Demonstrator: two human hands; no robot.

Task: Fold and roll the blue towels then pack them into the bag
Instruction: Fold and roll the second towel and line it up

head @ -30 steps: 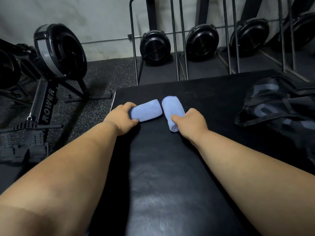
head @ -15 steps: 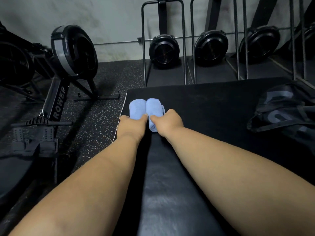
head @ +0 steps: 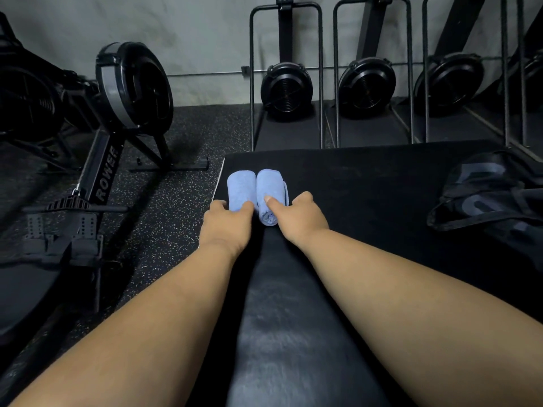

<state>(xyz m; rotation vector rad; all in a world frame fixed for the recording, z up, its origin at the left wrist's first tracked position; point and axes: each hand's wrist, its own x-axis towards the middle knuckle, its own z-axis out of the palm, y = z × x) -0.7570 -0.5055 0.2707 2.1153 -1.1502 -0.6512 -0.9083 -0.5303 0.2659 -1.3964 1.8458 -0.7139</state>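
Observation:
Two rolled blue towels lie side by side, touching, near the far left corner of a black padded bench (head: 367, 183). My left hand (head: 226, 224) grips the near end of the left towel roll (head: 241, 186), thumb and fingers on either side of it. My right hand (head: 296, 215) grips the near end of the right towel roll (head: 269, 189), thumb on top and fingers round its right side. A dark camouflage bag (head: 493, 201) lies on the bench at the right edge of the view, apart from both hands.
A rowing machine (head: 108, 171) stands on the speckled rubber floor to the left of the bench. Several more rowers stand upright in a metal rack (head: 329, 83) against the wall behind the bench.
Both hands turned the two rolls from an angled spread to lie parallel and pushed them together. They now sit side by side further to the left on the bench.

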